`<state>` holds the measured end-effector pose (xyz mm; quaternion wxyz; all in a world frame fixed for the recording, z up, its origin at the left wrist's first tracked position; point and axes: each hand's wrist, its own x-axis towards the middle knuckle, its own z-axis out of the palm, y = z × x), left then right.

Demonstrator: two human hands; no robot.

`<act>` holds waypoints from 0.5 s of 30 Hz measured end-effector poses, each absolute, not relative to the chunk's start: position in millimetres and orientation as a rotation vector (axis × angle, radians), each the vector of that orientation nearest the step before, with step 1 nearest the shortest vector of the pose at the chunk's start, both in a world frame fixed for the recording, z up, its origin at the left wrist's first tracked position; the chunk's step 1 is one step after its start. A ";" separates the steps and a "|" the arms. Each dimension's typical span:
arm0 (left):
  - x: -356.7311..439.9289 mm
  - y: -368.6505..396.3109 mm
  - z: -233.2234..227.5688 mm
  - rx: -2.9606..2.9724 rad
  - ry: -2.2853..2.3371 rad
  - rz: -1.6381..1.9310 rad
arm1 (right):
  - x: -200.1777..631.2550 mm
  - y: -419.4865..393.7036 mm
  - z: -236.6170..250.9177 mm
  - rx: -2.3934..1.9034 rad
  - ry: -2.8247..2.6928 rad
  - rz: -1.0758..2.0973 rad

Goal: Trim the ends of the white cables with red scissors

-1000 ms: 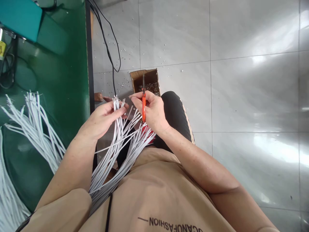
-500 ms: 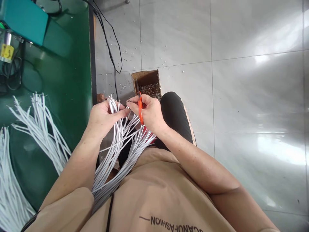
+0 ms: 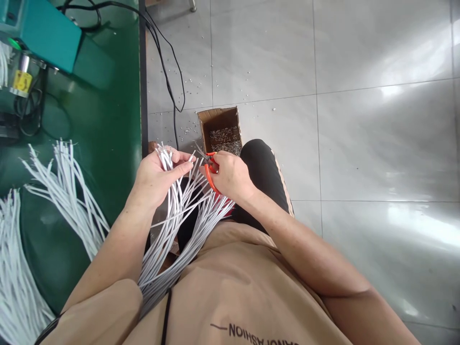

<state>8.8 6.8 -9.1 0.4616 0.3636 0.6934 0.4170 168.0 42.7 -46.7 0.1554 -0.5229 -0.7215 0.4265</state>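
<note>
My left hand [image 3: 153, 177] grips a bunch of white wires [image 3: 176, 194] near their ends. Between its thumb and fingertips one wire end sticks out toward the right. My right hand [image 3: 233, 177] holds orange-handled scissors [image 3: 209, 178], fingers wrapped round the handles. The blades are parted and point up and left, close to that wire end; whether they touch it I cannot tell. More white wires [image 3: 201, 223] run from under my hands down across my lap.
A cardboard box [image 3: 219, 115] with small clippings inside stands on the floor beyond my hands. On the green table [image 3: 108, 110] at left lie more wire bundles [image 3: 72, 191] and a teal machine [image 3: 50, 36]. Black cables [image 3: 160, 57] hang over the table edge.
The scissors have turned in my right hand from closed and upright to parted blades facing the wire end. My right fingertips have left the wire, which stays in my left hand.
</note>
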 end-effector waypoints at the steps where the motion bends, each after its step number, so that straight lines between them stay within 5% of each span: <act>1: 9.4 6.6 -10.1 0.902 1.713 1.039 | 166.9 42.1 -46.9 -1.496 -2.137 1.169; 15: 8.9 5.1 -16.5 1.003 1.754 1.100 | 164.0 41.0 -35.2 -1.467 -2.446 0.984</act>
